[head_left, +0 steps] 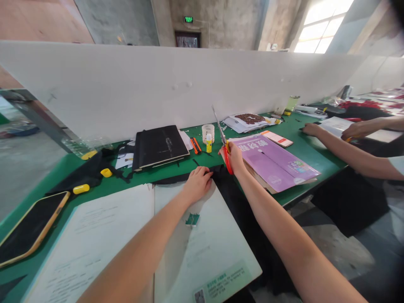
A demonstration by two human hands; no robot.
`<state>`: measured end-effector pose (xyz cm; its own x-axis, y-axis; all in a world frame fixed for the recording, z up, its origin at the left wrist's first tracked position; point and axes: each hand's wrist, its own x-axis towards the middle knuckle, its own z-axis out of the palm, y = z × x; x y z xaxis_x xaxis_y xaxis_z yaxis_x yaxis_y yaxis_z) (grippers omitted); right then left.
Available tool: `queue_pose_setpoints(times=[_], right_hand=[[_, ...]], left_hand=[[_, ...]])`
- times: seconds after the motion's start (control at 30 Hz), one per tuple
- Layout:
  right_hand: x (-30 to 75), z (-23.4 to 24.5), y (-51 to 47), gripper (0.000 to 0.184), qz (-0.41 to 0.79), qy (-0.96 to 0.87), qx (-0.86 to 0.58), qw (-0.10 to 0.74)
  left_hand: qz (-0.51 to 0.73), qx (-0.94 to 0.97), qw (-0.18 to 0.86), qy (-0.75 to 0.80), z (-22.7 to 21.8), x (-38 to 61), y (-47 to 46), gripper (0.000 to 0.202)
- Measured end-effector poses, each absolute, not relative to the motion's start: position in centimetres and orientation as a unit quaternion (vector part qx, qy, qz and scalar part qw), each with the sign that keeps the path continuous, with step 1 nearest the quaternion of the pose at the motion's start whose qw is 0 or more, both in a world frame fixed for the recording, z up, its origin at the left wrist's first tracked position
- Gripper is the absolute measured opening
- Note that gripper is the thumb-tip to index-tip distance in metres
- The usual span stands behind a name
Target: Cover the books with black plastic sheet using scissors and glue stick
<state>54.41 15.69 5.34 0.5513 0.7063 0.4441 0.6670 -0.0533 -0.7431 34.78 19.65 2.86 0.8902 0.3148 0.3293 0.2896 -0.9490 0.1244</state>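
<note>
– Right hand status is requested.
– It is closed around the red handles of the scissors. The blades are parted, pointed up and away, and held clear of the black fabric.
– And the left hand?
– It is laid flat, fingers loosely together, on the fabric edge at the top of the open book. Nothing is gripped.
– Where is the fabric located?
– It is spread on the green tabletop between both hands and draped over the near edge, beside the purple booklet.
– Progress?
– No cut line can be made out, so cutting is judged not yet begun. A co-worker's hand is seen well apart, to the right.
</note>
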Motion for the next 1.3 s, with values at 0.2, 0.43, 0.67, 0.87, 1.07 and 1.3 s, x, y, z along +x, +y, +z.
queue_pose_setpoints(times=[0.2, 0.43, 0.67, 0.87, 1.07, 1.3], right_hand=[[53.4, 6.0, 14.9, 0.016, -0.016, -0.450, -0.715, 0.534], [50.7, 11.2, 11.1, 0.029, -0.050, -0.444, -0.726, 0.523], [54.6, 16.1, 6.6, 0.055, -0.145, -0.483, -0.794, 0.340], [59.6, 15.5, 3.5, 0.052, -0.285, -0.512, -0.807, 0.078], [62.1, 14.3, 2.6, 0.044, -0.306, -0.543, -0.782, -0.014], [65.2, 13.4, 4.3, 0.047, -0.238, -0.576, -0.782, 0.013]], left_hand=[[0.112, 0.983, 0.078, 0.127, 2.8, 34.8, 19.5, 0.055], [0.115, 0.980, 0.095, 0.135, 2.5, 34.8, 19.7, 0.058], [0.177, 0.966, 0.094, 0.166, 3.2, 34.7, 19.5, 0.053], [0.195, 0.950, 0.039, 0.239, 3.3, 35.2, 18.4, 0.041], [0.208, 0.945, 0.032, 0.250, 4.1, 35.1, 18.2, 0.041], [0.190, 0.946, 0.083, 0.251, 8.7, 37.9, 21.0, 0.022]])
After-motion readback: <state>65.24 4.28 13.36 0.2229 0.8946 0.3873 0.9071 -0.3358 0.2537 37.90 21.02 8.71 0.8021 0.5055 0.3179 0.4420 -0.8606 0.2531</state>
